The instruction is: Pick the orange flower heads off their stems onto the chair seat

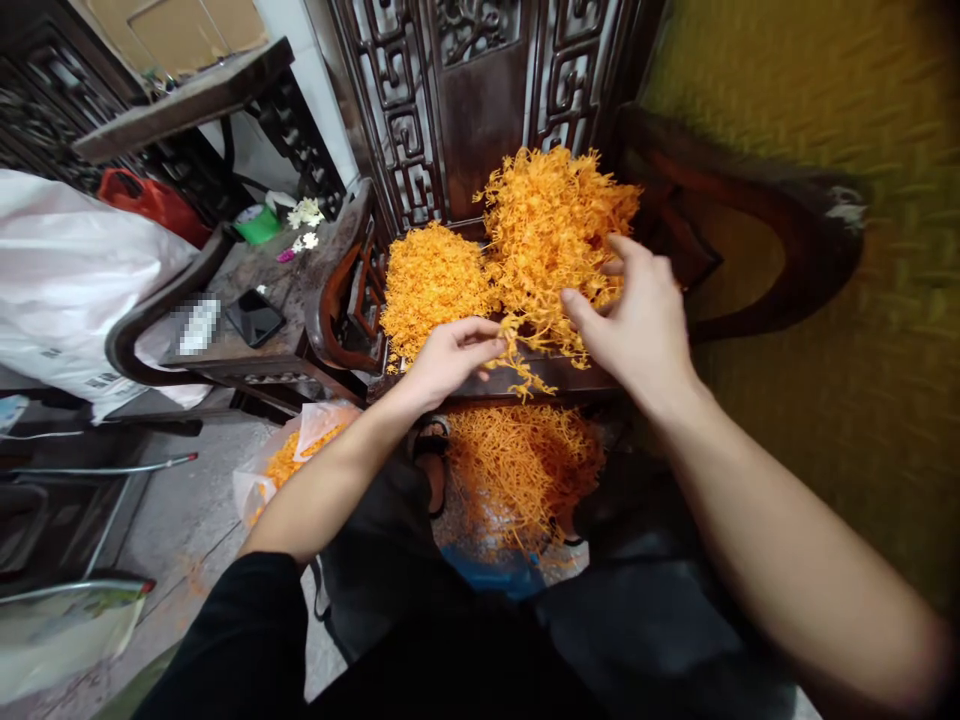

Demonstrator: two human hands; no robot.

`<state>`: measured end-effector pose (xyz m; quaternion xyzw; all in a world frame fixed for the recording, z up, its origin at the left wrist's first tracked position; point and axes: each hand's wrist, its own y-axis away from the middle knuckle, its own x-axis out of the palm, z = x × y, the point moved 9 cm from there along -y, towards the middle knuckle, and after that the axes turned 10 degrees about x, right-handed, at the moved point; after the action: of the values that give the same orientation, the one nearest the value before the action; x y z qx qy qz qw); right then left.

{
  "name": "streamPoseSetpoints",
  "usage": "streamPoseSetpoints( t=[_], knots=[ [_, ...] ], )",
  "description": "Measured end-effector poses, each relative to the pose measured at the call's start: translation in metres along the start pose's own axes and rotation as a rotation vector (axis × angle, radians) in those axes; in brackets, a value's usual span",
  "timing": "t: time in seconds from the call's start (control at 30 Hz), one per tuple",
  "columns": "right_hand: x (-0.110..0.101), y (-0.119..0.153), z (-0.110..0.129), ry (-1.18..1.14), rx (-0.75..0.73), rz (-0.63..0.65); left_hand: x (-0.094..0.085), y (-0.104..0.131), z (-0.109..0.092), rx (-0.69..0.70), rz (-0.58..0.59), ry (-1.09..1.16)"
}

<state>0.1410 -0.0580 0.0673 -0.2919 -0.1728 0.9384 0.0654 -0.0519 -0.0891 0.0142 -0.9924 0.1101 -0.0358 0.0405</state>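
On the seat of a dark carved wooden chair (pixel 495 385) lie two heaps of orange, flower-like sprigs. The left heap (pixel 435 285) is lower and denser; the right heap (pixel 559 215) is taller and looser. My left hand (pixel 457 360) pinches a thin orange sprig (pixel 525 370) between thumb and fingers, in front of the heaps. My right hand (pixel 637 310) is at the right heap's front edge, thumb and fingers apart. Its fingertips are close to the sprigs; whether they touch is unclear.
Below the seat, between my feet, lies a pile of orange stems (pixel 525 460) above blue plastic. A bag of orange bits (pixel 300 455) stands left on the floor. The side table holds a phone (pixel 255 317), green tape (pixel 256 224) and white flowers (pixel 306 213). A large white sack (pixel 67 270) is further left.
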Motion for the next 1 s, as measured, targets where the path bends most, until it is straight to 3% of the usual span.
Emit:
streamPoseSetpoints(
  t=[0.07, 0.1, 0.2, 0.3, 0.4, 0.6, 0.77, 0.9, 1.0],
  knots=[
    [-0.012, 0.007, 0.019, 0.104, -0.104, -0.015, -0.009, 0.0, 0.0, -0.036, -0.026, 0.09],
    [-0.008, 0.011, 0.028, 0.102, -0.149, 0.05, -0.01, 0.0, 0.0, -0.053, -0.021, 0.134],
    [0.026, 0.029, 0.048, 0.013, -0.267, 0.364, -0.006, 0.003, -0.001, -0.078, 0.026, 0.209],
    [0.048, 0.034, 0.043, -0.089, -0.22, 0.461, -0.006, 0.004, -0.003, -0.061, 0.038, 0.19],
    [0.054, 0.03, 0.033, -0.057, -0.182, 0.482, -0.011, 0.004, -0.006, -0.013, 0.054, 0.064],
    [0.047, 0.032, 0.037, 0.003, -0.278, 0.554, -0.024, 0.008, -0.006, -0.042, 0.211, -0.363],
    [0.047, 0.032, 0.023, -0.051, -0.093, 0.577, -0.019, 0.016, -0.001, -0.116, 0.27, -0.302],
    [0.051, 0.037, 0.009, -0.113, 0.104, 0.669, -0.01, 0.015, -0.009, -0.07, 0.196, -0.283],
    [0.053, 0.04, 0.006, -0.112, 0.125, 0.701, -0.004, 0.012, -0.016, -0.003, 0.145, -0.311]
  ],
)
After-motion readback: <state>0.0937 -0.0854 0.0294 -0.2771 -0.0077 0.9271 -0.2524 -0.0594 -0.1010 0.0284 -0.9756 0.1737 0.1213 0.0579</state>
